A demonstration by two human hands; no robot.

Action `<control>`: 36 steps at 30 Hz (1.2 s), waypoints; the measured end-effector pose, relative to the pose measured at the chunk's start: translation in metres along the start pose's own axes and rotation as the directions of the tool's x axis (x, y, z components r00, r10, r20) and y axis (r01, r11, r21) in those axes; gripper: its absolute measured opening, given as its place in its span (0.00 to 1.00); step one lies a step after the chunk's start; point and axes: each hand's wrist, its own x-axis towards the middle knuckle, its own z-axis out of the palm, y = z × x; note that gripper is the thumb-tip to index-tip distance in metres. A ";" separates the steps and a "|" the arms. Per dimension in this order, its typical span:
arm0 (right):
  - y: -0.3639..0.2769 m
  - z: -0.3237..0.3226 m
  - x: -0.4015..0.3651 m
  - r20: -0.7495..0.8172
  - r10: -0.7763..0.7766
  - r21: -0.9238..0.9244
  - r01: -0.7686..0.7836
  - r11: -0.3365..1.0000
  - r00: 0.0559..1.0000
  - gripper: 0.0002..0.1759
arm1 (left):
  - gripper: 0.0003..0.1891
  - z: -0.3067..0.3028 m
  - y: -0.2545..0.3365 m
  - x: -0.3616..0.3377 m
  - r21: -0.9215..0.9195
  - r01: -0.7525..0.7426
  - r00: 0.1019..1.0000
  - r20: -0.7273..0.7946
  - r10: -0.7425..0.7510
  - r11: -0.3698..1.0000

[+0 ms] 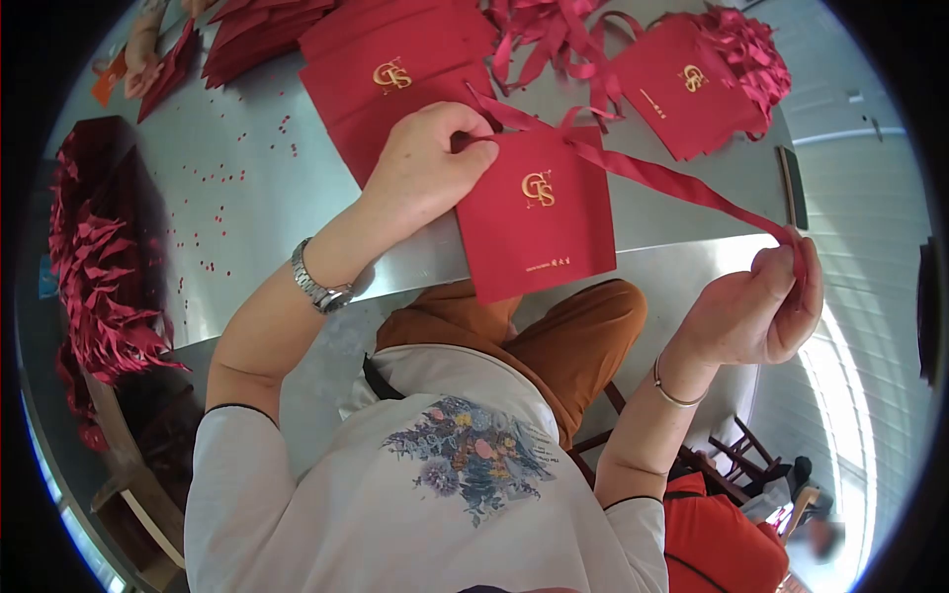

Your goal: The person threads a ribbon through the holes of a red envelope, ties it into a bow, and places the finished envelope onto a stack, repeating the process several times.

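A red paper bag (pixel 539 212) with a gold logo hangs partly over the table's front edge. My left hand (pixel 432 158) pinches its top left corner, where a red ribbon passes. From the bag's top the ribbon (pixel 682 185) runs out to the right, pulled taut. Its far part is gripped in my closed right hand (pixel 761 304), raised off the table's right front corner. Behind my left hand lies a stack of red bags (pixel 395 79) with the same gold logo.
More red bags (pixel 682 84) with bunched ribbons lie at the back right, beside loose ribbons (pixel 554 44). Ribboned bags (pixel 104 257) are piled at the left. Red dots are scattered over the metal table (pixel 232 277). Another person's hand (pixel 143 71) holds a red item at the back left.
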 end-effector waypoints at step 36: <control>-0.001 0.078 -0.069 0.757 0.173 -0.349 0.166 0.922 0.631 0.08 | 0.06 0.004 -0.003 -0.006 -0.006 0.018 0.993 0.115 -0.017 1.000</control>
